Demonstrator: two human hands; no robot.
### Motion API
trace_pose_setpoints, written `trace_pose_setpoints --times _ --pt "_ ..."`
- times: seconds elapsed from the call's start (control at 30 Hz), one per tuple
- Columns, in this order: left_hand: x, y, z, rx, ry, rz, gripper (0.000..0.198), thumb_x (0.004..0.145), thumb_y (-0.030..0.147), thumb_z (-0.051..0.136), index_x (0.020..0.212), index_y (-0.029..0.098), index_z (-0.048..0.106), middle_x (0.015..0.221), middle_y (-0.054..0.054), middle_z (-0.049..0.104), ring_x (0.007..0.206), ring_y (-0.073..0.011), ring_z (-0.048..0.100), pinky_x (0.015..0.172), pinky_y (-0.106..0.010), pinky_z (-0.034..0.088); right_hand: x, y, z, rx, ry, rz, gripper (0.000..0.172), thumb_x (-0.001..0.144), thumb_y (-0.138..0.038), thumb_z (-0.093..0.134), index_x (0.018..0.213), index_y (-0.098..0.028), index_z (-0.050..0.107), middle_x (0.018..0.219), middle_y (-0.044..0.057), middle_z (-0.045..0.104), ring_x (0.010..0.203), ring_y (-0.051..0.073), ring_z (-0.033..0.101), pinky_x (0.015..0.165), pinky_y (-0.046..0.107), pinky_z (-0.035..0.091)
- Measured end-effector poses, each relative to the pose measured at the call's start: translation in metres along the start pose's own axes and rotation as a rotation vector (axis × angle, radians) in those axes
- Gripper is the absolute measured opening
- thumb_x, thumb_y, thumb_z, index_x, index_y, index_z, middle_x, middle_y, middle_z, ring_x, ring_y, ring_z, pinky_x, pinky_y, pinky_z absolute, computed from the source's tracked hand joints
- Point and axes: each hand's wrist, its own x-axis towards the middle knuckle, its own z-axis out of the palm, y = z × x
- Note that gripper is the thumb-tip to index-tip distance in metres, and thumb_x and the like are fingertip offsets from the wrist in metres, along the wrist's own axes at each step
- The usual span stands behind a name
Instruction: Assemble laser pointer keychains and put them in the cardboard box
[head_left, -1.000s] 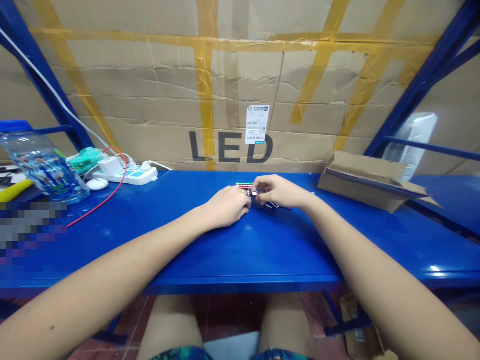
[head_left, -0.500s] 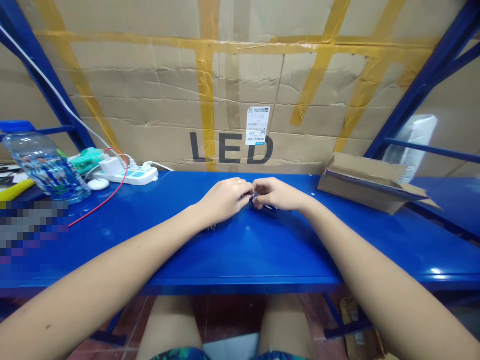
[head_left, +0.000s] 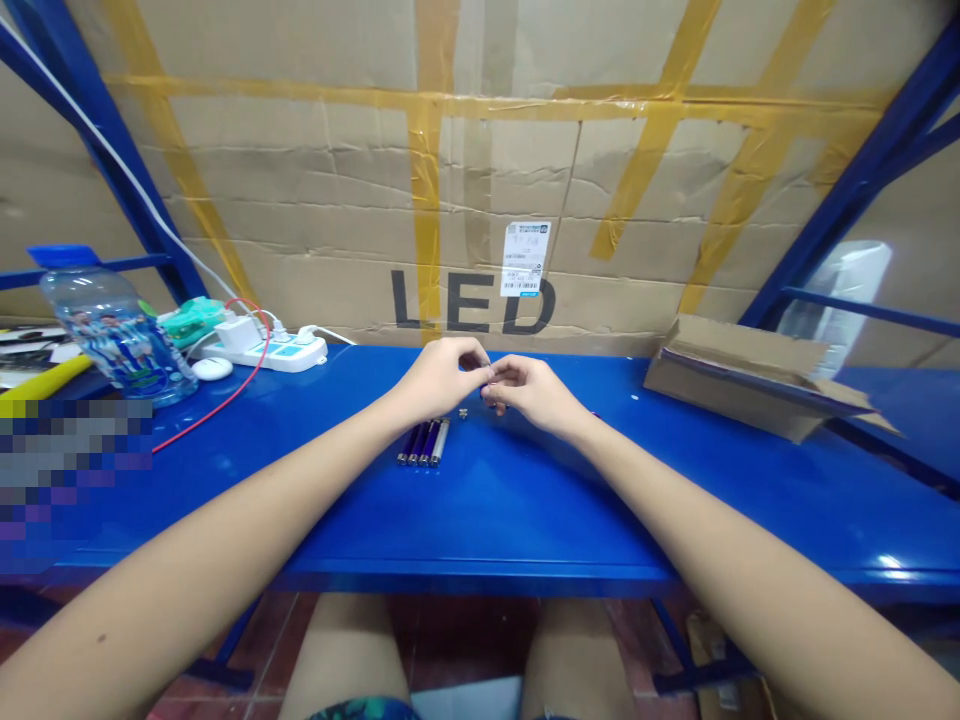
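The 2 bare hands meet over the middle of a blue table (head_left: 480, 510), fingertips touching or nearly so. The left hand (head_left: 444, 378) arches palm down, its thumb and forefinger narrowed toward each other at the right hand's tips; I cannot tell whether it grips anything. The right hand (head_left: 529, 390) comes in from the other side with its fingers curled and drawn close together, and a small dark piece (head_left: 487, 392) with a reddish tint peeks out at its fingertips; which hand bears it is too small to tell. Below the left hand lie 4 slim tubes (head_left: 424, 443) in a neat row on the table, 3 dark purple and 1 silver, with shiny metal ends toward the person; the left hand and wrist cover part of their far ends. Just beside the silver tube, 1 small metal bit (head_left: 463, 413) sits apart on the blue surface. Well to the left stand a clear bottle (head_left: 124, 340) with a blue cap and, behind it, a white power strip (head_left: 289, 352) with plugs in it; a red cable (head_left: 232, 397) curves down from there past a white rounded item (head_left: 212, 369). To the right, an open cardboard box (head_left: 720, 395) rests at an angle, and a large cardboard panel (head_left: 315, 220) marked LED rises behind the table.
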Motion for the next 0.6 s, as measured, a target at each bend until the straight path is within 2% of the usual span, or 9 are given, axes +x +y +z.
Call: trace_pose_setpoints --times 0.07,0.13,0.2,0.3,0.37,0.43,0.5,0.6 --pt "0.003 -0.005 -0.004 -0.033 0.094 -0.008 0.004 0.082 0.018 0.065 0.083 0.016 0.068 0.086 -0.004 0.074 0.082 -0.017 0.066 0.077 -0.031 0.05 0.003 0.0 0.007 -0.21 0.084 -0.036 0.021 0.077 -0.02 0.072 0.095 -0.016 0.062 0.083 0.003 0.069 0.069 0.016 0.061 0.069 0.032 0.05" --pt "0.006 -0.011 -0.007 -0.099 0.163 -0.023 0.007 0.085 0.015 0.061 0.088 0.016 0.067 0.088 -0.005 0.074 0.084 -0.0169 0.067 0.08 -0.032 0.051 0.005 0.0 0.013 -0.463 0.087 -0.111 0.018 0.079 -0.019 0.073 0.096 -0.015 0.066 0.092 0.007 0.068 0.08 0.017 0.061 0.077 0.032 0.048" --pt "0.009 -0.015 -0.009 -0.18 0.193 -0.032 0.01 0.088 0.013 0.056 0.092 0.015 0.065 0.088 -0.005 0.073 0.083 -0.0161 0.068 0.079 -0.032 0.052 0.006 -0.002 0.02 -0.65 -0.002 -0.175 0.014 0.084 -0.02 0.07 0.097 -0.015 0.07 0.097 0.009 0.067 0.086 0.019 0.061 0.081 0.032 0.046" --pt "0.012 -0.019 -0.009 -0.282 0.214 -0.047 0.015 0.091 0.01 0.05 0.096 0.015 0.063 0.085 -0.005 0.07 0.078 -0.0139 0.066 0.071 -0.028 0.054 0.004 -0.003 0.028 -0.791 -0.156 -0.199 0.008 0.089 -0.019 0.066 0.092 -0.015 0.072 0.093 0.01 0.069 0.085 0.02 0.062 0.078 0.031 0.044" --pt "0.012 -0.02 -0.008 -0.374 0.205 -0.088 0.016 0.093 0.011 0.048 0.098 0.017 0.062 0.084 -0.003 0.065 0.077 -0.0129 0.064 0.064 -0.025 0.054 0.003 -0.003 0.029 -0.804 -0.203 -0.185 0.006 0.088 -0.015 0.066 0.085 -0.015 0.071 0.087 0.009 0.071 0.082 0.02 0.063 0.074 0.029 0.043" --pt "0.011 -0.019 -0.008 -0.463 0.167 -0.118 0.016 0.093 0.013 0.048 0.1 0.018 0.062 0.084 -0.003 0.061 0.078 -0.013 0.063 0.059 -0.023 0.055 0.001 -0.004 0.023 -0.746 -0.184 -0.174 0.007 0.085 -0.013 0.067 0.08 -0.016 0.07 0.082 0.007 0.072 0.079 0.019 0.063 0.071 0.029 0.043" --pt "0.01 -0.019 -0.006 -0.5 0.107 -0.1 0.015 0.092 0.013 0.051 0.1 0.018 0.063 0.085 -0.003 0.059 0.08 -0.0135 0.061 0.057 -0.023 0.055 0.0 -0.005 0.011 -0.616 -0.099 -0.184 0.007 0.084 -0.013 0.067 0.078 -0.017 0.069 0.081 0.005 0.072 0.076 0.018 0.064 0.071 0.029 0.044" --pt "0.007 -0.019 -0.002 -0.441 0.026 -0.061 0.014 0.088 0.012 0.058 0.099 0.016 0.065 0.088 -0.004 0.064 0.078 -0.0132 0.06 0.06 -0.023 0.054 -0.003 -0.01 -0.01 -0.339 0.111 -0.186 0.005 0.083 -0.02 0.066 0.08 -0.017 0.07 0.077 0.004 0.072 0.072 0.018 0.064 0.069 0.03 0.047"
